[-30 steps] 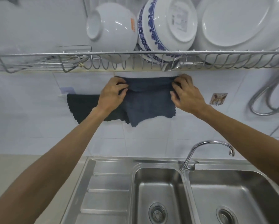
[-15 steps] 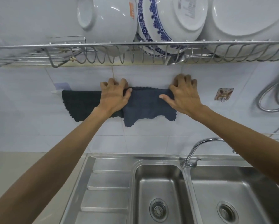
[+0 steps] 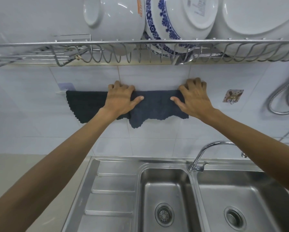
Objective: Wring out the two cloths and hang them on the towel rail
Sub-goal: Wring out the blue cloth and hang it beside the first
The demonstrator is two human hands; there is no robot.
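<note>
Two cloths hang side by side over the towel rail (image 3: 60, 92) on the tiled wall. The black cloth (image 3: 85, 106) is on the left, and the dark blue cloth (image 3: 157, 108) is to its right, slightly overlapping it. My left hand (image 3: 120, 99) grips the blue cloth's left top edge, fingers curled over the rail and thumb pressed on the front. My right hand (image 3: 193, 97) holds its right top edge the same way. The rail itself is hidden under the cloths except for its left end.
A wire dish rack (image 3: 140, 52) with white bowls and a blue-patterned bowl (image 3: 170, 22) hangs just above my hands. Below are a double steel sink (image 3: 195, 196) with a tap (image 3: 200, 158) and a draining board (image 3: 112, 195). A wall hook (image 3: 232, 96) and a shower hose (image 3: 284, 97) are at the right.
The blue cloth has been lowered onto the rail beside the black one. My hands spread apart along its top edge and now press it down over the rail.
</note>
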